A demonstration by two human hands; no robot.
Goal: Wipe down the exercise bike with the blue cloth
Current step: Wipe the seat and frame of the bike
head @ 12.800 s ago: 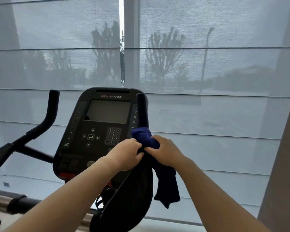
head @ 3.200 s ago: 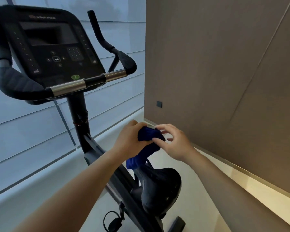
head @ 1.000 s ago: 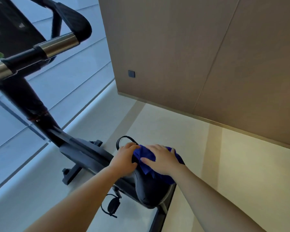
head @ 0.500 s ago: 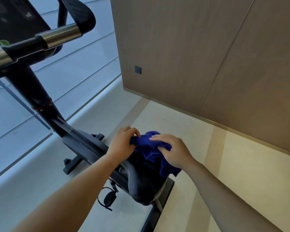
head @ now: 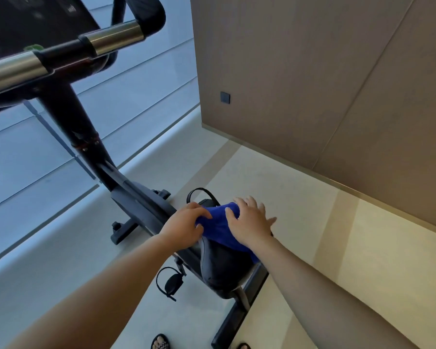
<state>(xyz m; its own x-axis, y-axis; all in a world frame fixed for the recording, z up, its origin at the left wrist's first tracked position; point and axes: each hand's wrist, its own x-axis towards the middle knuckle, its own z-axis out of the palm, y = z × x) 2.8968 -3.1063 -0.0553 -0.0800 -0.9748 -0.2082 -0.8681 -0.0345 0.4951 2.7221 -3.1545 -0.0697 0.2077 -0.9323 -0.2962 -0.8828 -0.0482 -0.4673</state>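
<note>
On the saddle [head: 219,268], the spread right hand [head: 249,222] is pressing the blue cloth [head: 218,225]; the left hand [head: 184,227] is seemingly pinching it taut.

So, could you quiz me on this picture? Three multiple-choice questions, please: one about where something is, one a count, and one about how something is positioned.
1. Where does the blue cloth lie?
A. in a bucket
B. on the saddle
C. on a shelf

2. How many hands touch the cloth?
A. none
B. one
C. two

3. How is the right hand set?
A. flat, fingers spread on the cloth
B. closed in a fist, away from the cloth
C. wrapped round a water bottle

Answers: 1 B, the cloth is draped across the black saddle; 2 C, the left hand grips its edge while the right hand presses on top; 3 A, its fingers are straight and splayed over the cloth.
</note>
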